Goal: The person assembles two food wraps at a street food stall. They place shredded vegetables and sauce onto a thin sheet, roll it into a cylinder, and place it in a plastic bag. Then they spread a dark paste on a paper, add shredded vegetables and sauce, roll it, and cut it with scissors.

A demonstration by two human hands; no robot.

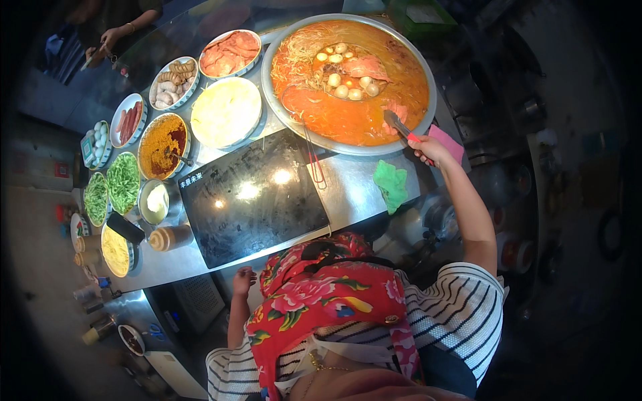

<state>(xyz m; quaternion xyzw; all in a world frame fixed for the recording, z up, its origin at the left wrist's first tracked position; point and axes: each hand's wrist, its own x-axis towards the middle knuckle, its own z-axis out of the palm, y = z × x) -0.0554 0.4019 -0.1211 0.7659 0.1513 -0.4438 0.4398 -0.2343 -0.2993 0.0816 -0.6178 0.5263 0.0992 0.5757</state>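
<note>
Orange-red broth fills the big round metal pan (348, 80) at the top of our view, with noodles on its left side, pale round balls in the middle and pink meat slices floating around. Our right hand (428, 148) is closed around the red handles of a pair of metal tongs (399, 125), and the tips sit in the broth at the pan's lower right edge, on a piece of meat there. Just beside that hand a pink cloth (449, 142) lies on the steel surface (351, 194), and a crumpled green cloth (391, 184) sits a bit nearer to us.

Our left hand (243, 281) hangs low by the near edge of the surface, fingers loosely curled, holding nothing as far as we can see. Between both hands is the flat black griddle plate (251, 197), shiny with light spots.

Off to the left runs a row of dishes: a plate of pink meat slices (229, 52), a plate of sausages (174, 81), a pale round flat plate (226, 111), a bowl of orange-brown sauce (163, 144) and trays of green vegetables (123, 180). Another person's hand (109, 37) shows at the far top left.
</note>
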